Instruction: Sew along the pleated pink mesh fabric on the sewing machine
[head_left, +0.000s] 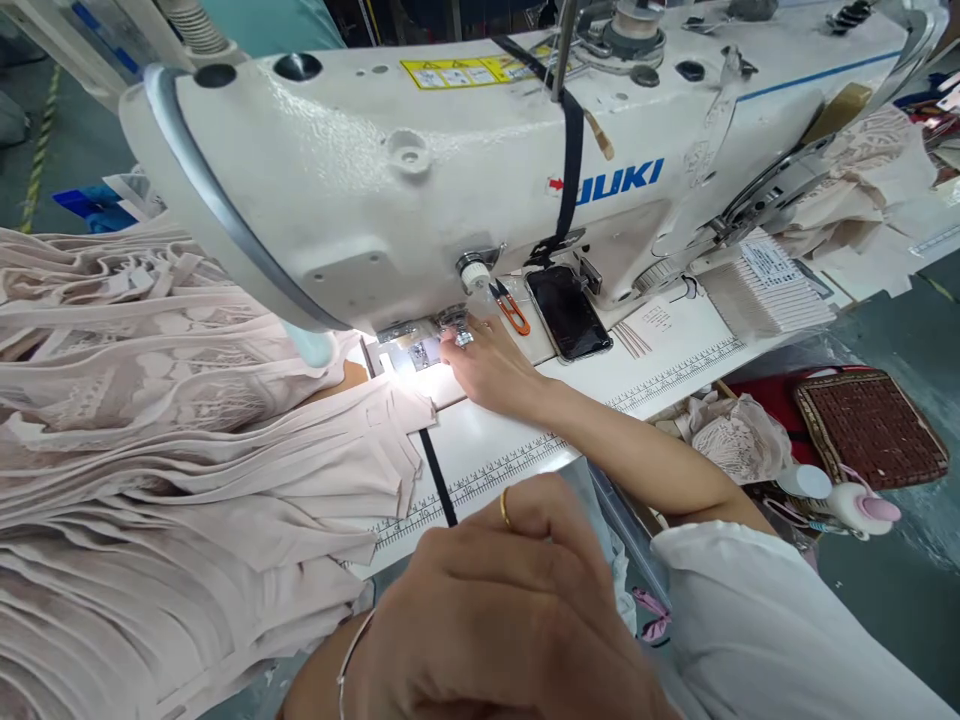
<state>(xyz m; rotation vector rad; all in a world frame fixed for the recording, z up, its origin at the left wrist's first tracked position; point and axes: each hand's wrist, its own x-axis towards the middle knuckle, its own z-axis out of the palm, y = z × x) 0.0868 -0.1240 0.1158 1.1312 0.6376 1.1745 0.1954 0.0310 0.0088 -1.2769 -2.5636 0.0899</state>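
My right hand point(487, 365) reaches under the head of a white sewing machine point(420, 190). Its fingers are bent at the presser foot point(454, 325), beside the lit needle area; what the fingertips grip is too small to make out. Close to the camera, my left hand point(510, 600) is raised with its back toward me, wearing a ring and a bracelet. Those fingers are curled closed, and anything inside them is hidden. Orange thread snips point(511, 308) and a black phone point(568, 312) lie on the machine bed, right of my right hand.
Stacks of pale pink fabric pieces point(187, 460) cover the left side. A printed ruler strip point(517, 460) runs along the table's front edge. Bundled pale strips point(769, 285) lie at the right. Below stand a woven brown seat point(870, 425) and a white bottle point(859, 508).
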